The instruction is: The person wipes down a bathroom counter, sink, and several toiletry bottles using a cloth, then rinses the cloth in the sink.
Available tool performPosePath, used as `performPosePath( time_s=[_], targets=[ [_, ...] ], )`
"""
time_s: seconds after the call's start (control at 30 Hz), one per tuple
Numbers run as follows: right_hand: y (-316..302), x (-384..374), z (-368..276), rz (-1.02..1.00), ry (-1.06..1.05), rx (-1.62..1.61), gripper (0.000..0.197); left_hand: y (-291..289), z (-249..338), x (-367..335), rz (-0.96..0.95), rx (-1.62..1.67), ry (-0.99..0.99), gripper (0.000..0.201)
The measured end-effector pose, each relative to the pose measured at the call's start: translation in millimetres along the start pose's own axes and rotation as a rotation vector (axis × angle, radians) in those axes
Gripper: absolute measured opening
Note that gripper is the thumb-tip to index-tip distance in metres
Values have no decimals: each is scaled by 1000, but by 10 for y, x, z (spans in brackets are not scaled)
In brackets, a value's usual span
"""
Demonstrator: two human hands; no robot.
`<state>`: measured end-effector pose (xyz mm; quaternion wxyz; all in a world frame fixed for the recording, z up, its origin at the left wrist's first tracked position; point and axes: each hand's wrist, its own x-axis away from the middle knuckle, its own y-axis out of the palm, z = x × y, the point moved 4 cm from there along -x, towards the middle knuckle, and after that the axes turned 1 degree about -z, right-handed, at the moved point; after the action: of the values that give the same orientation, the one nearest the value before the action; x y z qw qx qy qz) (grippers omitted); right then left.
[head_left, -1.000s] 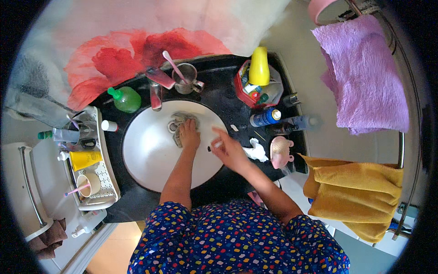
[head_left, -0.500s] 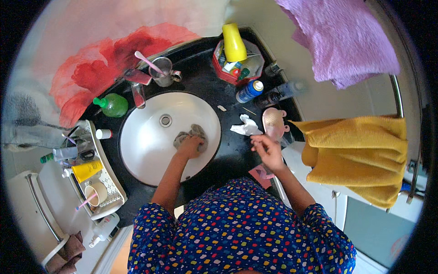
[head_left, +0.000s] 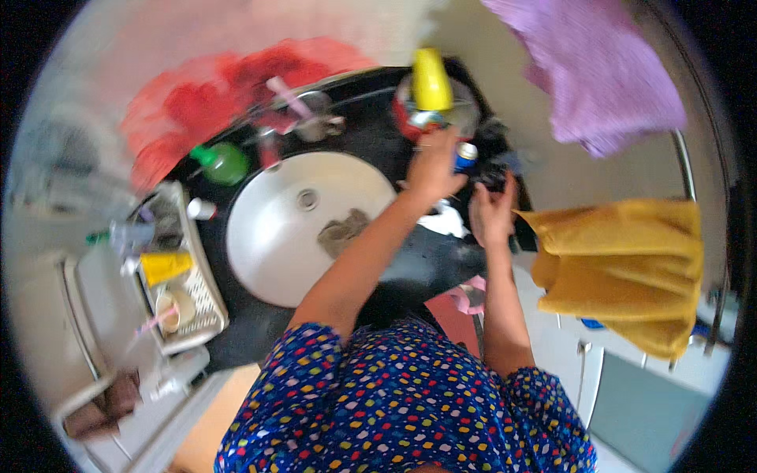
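Note:
My left hand [head_left: 432, 167] reaches over the black counter [head_left: 410, 256] with fingers stretched towards the red-rimmed box [head_left: 404, 118], blurred by motion. A blue spray can [head_left: 465, 156] with a white cap stands beside its fingers, partly covered. To its right, my right hand [head_left: 494, 209] has thumb and fingers apart around the near end of a dark bottle [head_left: 494, 175]. Whether it touches the bottle is unclear. Crumpled white tissue [head_left: 443, 221] lies between my hands. A wet grey cloth [head_left: 342, 232] lies in the white sink basin [head_left: 264, 252], away from both hands.
A yellow bottle [head_left: 430, 79] rises from the box. Behind the sink stand a metal mug [head_left: 317, 126] and a green bottle [head_left: 225, 164]. A toiletries basket [head_left: 206, 303] lines the left. Yellow [head_left: 623, 268] and purple [head_left: 595, 79] towels hang at right.
My left hand has let go of the grey cloth, leaving it in the basin, and moved up and right to the box. My right hand has moved forward to the dark bottle. The view has shifted.

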<state>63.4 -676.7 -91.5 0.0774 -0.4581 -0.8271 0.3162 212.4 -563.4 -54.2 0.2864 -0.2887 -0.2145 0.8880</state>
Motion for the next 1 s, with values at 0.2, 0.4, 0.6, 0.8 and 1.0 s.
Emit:
performPosePath(
  time_s=[0.2, 0.4, 0.6, 0.8, 1.0],
  targets=[
    [9, -122, -87, 56, -250, 349, 49, 72, 1, 231, -129, 96, -37, 61],
    [140, -235, -13, -59, -401, 146, 44, -1046, 22, 1237, 70, 239, -218, 57],
    [465, 529, -1133, -323, -350, -134, 44, -2229, 112, 2768, 384, 21, -583, 57],
    [1307, 1984, -2107, -1050, -261, -431, 46, -2990, 329, 4034, 780, -208, -856, 57],
    [1878, 3244, -2633, -1364, -611, -299, 44, -3395, -83, 4587, 1087, -227, -845, 56]
  ],
)
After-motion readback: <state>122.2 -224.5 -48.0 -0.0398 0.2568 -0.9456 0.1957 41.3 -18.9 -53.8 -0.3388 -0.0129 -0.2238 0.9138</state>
